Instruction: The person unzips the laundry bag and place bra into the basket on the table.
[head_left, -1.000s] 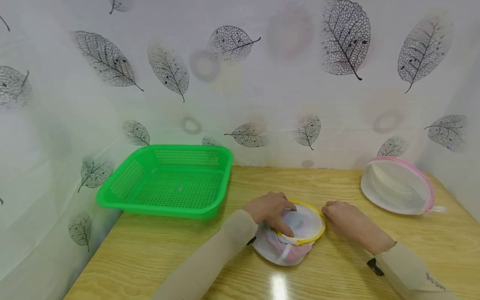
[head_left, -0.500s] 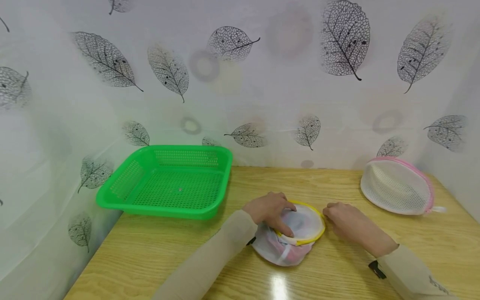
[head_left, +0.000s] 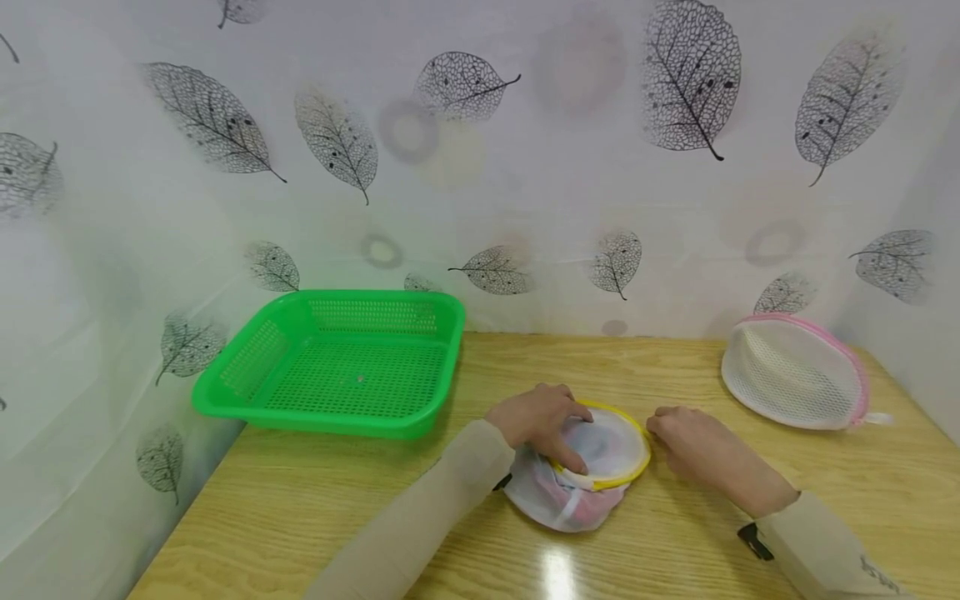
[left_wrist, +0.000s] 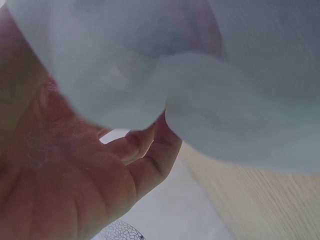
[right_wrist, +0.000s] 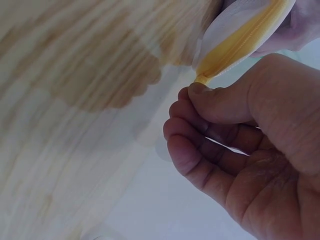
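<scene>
A white mesh laundry bag (head_left: 609, 446) with yellow trim (right_wrist: 242, 42) lies on the table, and something pinkish shows through its mesh. My left hand (head_left: 542, 423) grips it from the left, thumb on top. In the left wrist view, the pale mesh (left_wrist: 200, 110) covers part of that hand (left_wrist: 85, 175). At the bag's right end, my right hand (head_left: 697, 450) pinches the tip of the yellow trim between thumb and forefinger. The right wrist view shows this pinch closely, the other fingers of the hand (right_wrist: 270, 140) curled in.
A green plastic basket (head_left: 337, 425) stands at the back left of the wooden table (head_left: 285, 517). Another white mesh bag with a pink edge (head_left: 795, 375) sits at the back right. Behind the table hangs a leaf-patterned curtain (head_left: 495, 183).
The right wrist has shifted very slightly to the right, while its fingers stay at the trim's tip. The left hand and the bag look the same.
</scene>
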